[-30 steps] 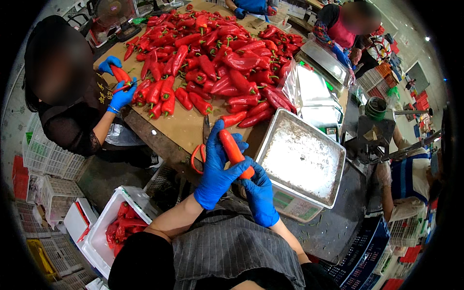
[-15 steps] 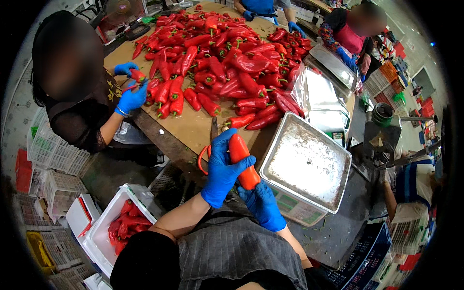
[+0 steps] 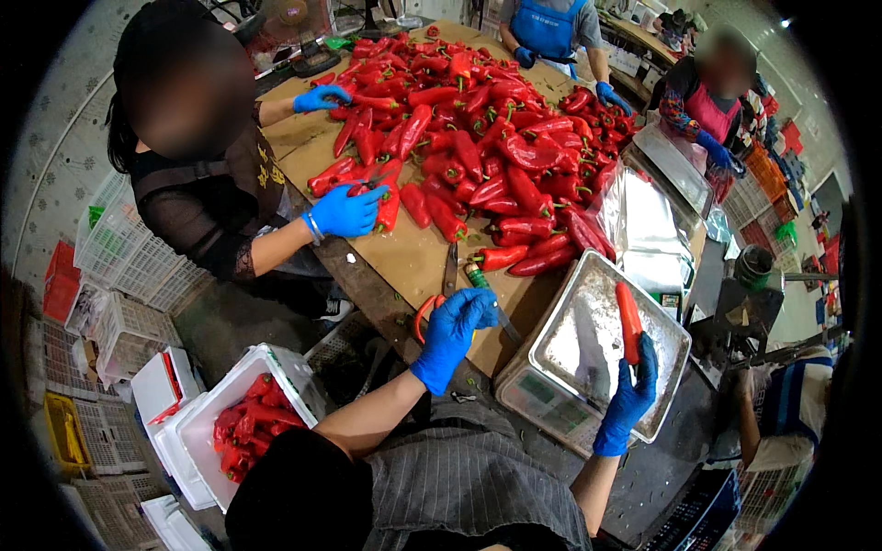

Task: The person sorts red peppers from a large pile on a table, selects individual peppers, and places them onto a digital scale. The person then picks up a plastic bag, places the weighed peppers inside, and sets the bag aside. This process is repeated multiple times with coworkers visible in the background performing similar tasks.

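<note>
My right hand (image 3: 632,395), in a blue glove, grips a long red pepper (image 3: 629,323) by its lower end, its tip pointing up above a shiny metal tray (image 3: 588,376). My left hand (image 3: 455,335), also gloved in blue, is curled with thumb and fingers together; whatever it may hold is hidden. Close by it lie scissors with orange-red handles (image 3: 422,319) and a knife-like tool with a green handle (image 3: 475,275). A large heap of red peppers (image 3: 496,156) covers the far part of the brown tabletop (image 3: 395,262).
At left, a co-worker's blue-gloved hand (image 3: 347,211) is on peppers. Two more people stand at the far side. A white foam box (image 3: 197,441) with red peppers is at lower left. Stacked plastic crates (image 3: 138,243) stand behind it. Another metal tray (image 3: 675,165) sits far right.
My hands have parted: the right carried the pepper rightward over the metal tray, while the left let go of it. The left co-worker's hands moved apart and toward the heap.
</note>
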Demonstrator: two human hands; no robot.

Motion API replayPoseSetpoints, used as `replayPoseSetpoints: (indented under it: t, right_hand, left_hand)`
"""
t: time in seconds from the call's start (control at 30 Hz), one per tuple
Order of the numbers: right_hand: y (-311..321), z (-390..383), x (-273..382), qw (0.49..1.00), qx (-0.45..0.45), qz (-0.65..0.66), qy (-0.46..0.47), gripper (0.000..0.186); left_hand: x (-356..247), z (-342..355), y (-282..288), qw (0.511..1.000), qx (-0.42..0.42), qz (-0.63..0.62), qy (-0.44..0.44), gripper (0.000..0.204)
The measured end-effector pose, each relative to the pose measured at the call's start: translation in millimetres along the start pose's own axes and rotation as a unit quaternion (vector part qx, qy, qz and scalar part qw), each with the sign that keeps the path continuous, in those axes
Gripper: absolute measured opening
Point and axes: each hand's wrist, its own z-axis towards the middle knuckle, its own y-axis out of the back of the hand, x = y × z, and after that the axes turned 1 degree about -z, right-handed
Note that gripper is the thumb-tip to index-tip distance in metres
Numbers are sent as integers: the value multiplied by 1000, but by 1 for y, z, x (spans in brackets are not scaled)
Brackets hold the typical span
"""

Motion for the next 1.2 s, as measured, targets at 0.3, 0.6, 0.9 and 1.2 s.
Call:
replayPoseSetpoints:
  t: [0.3,0.6,0.9,1.2]
  right_hand:
    - [16,-27,-11,987,24,-157,18,36]
    - [19,-14,14,990,-32,-135,36,32]
    - [8,-16,22,993,-24,-106,52,31]
    - [12,-18,24,990,-19,-129,56,31]
  left_hand:
    - [28,12,2,999,40,12,22,20]
    - [51,71,36,957,-59,271,-87,17]
    - [81,166,88,776,-140,606,-104,67]
    - [91,187,106,716,-131,683,-68,60]
